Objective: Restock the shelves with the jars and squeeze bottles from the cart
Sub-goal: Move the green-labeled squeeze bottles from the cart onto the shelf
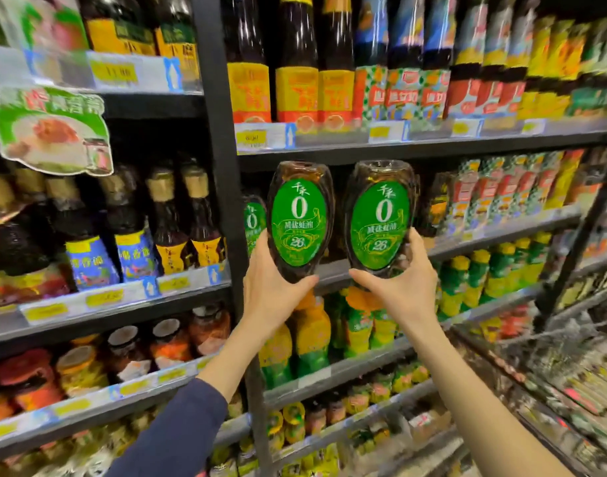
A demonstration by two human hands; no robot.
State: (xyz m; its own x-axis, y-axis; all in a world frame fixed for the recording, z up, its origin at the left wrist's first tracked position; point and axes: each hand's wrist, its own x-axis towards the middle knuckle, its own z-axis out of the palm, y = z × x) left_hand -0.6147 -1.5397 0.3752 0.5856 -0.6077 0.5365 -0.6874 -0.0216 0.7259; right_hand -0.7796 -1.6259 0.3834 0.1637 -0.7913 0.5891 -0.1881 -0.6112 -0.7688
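Note:
Two dark squeeze bottles with green oval labels are held up in front of the middle shelf (336,270). My left hand (271,290) grips the lower end of the left squeeze bottle (298,222). My right hand (402,287) grips the lower end of the right squeeze bottle (379,222). Both bottles are upright and side by side, apart from each other. Behind the left one, a matching bottle (254,222) stands on the shelf by the upright post.
A black shelf post (223,166) runs down just left of my left hand. Tall sauce bottles (295,63) fill the shelf above, green and yellow bottles (312,339) the shelf below. Jars (168,342) line the lower left shelf. A wire cart (553,373) stands at lower right.

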